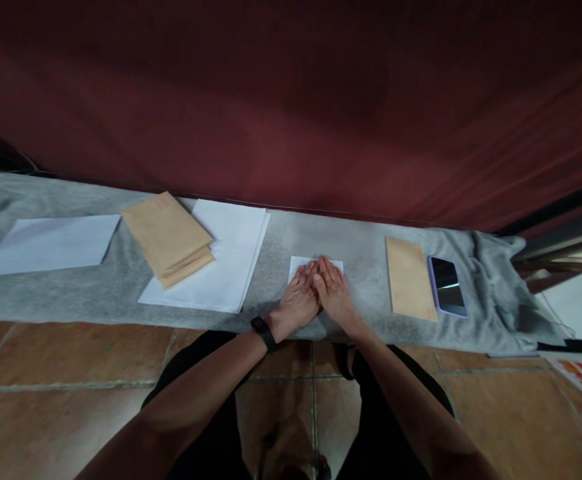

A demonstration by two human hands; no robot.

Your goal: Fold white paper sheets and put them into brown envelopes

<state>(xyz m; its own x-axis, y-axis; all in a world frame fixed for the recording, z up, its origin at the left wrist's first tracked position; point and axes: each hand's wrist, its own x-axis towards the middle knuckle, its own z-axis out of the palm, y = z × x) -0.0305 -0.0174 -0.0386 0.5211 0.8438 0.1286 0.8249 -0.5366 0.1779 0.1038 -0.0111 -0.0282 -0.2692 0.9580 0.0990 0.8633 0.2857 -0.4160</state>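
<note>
A small folded white paper (299, 265) lies on a grey cloth (361, 267) in front of me. My left hand (298, 300) and my right hand (335, 292) lie flat on it side by side, fingers stretched out and touching at the tips, so most of the sheet is hidden. A black band sits on my left wrist.
A stack of brown envelopes (168, 238) rests on a pile of white sheets (223, 267) to the left. Another white sheet (51, 243) lies at the far left. To the right are a single brown envelope (409, 279) and a phone (447, 285). A dark red curtain hangs behind; tiled floor below.
</note>
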